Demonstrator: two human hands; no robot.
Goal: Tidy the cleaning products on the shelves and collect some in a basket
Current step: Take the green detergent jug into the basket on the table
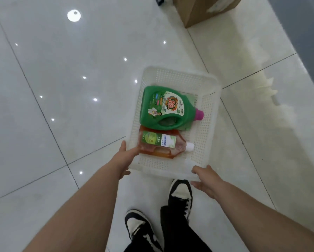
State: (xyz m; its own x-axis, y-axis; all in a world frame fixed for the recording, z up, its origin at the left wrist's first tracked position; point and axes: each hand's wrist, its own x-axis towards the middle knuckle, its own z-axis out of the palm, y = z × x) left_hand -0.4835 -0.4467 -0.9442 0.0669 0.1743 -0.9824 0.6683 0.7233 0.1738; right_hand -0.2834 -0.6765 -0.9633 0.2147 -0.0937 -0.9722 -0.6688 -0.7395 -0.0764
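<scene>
Basket of white perforated plastic was held level over the floor, gripped by both hands at its near end. The left hand clasped the near left corner, thumb lying along the side rim and fingers curled underneath. The right hand held the near right corner, thumb on the rim and fingers bent against the near wall.

Two bottles lay on their sides in the basket, caps pointing away from the left hand toward the right wall. Just beyond the left thumb lay the orange bottle, with a white cap. Its label was green on one half and white on the other, and the white half carried the word "seaways" in blue, seen upside down. The smaller print beside it was too fine to read.

Farther from both hands and touching the orange bottle lay a green jug with a moulded handle and a pink cap. Its front bore large red Chinese characters on an orange and yellow badge, a small figure in white, and lines of tiny text that could not be made out. A flat pale green thing showed under the jug; what it was could not be told.

Below the hands stood two black and white shoes on a glossy pale tiled floor. Well beyond the basket sat a cardboard box.
</scene>
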